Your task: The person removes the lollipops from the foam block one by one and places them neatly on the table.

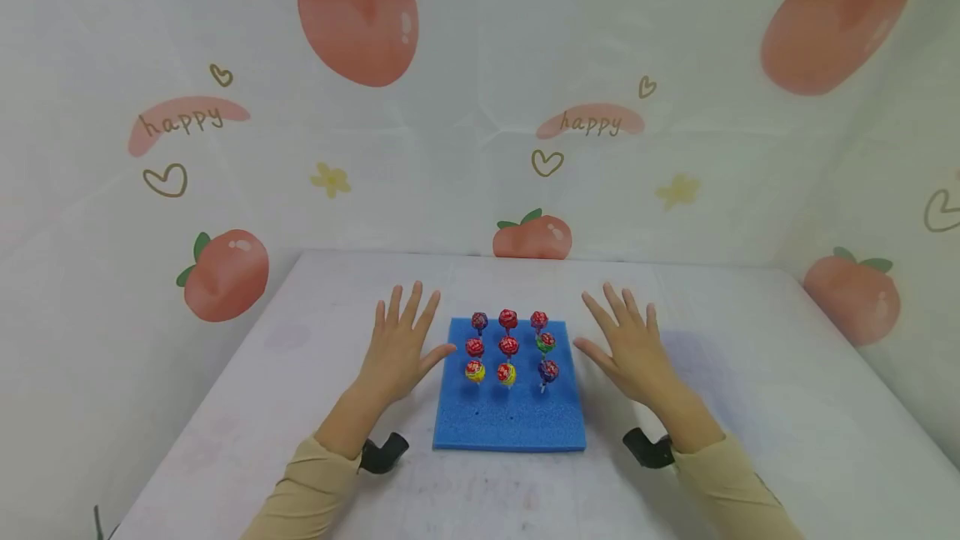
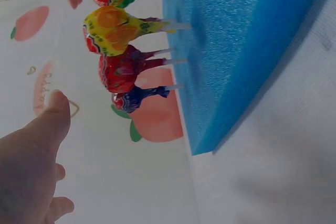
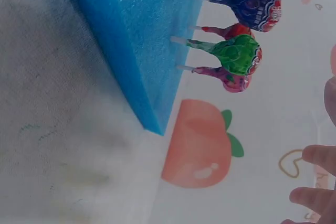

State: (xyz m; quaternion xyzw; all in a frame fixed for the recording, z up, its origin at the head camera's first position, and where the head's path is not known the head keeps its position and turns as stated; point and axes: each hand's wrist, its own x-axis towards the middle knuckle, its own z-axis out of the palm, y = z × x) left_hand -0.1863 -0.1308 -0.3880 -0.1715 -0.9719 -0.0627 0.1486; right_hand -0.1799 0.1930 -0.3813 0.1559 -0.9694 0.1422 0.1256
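Observation:
Several wrapped lollipops stand upright by their sticks in a blue foam board, in rows over its far and middle part. A yellow lollipop and a dark blue lollipop show in the left wrist view; a green lollipop and a purple-blue lollipop in the right wrist view. My left hand is spread beside the board's left edge, thumb toward the lollipops. On the other side my right hand is spread likewise, its thumb toward the board. Neither hand holds anything.
Two small holes show in the near part of the foam. Behind the white-covered table hangs a pale cloth printed with fruit. A black wrist camera mount sits under the left wrist, another under the right.

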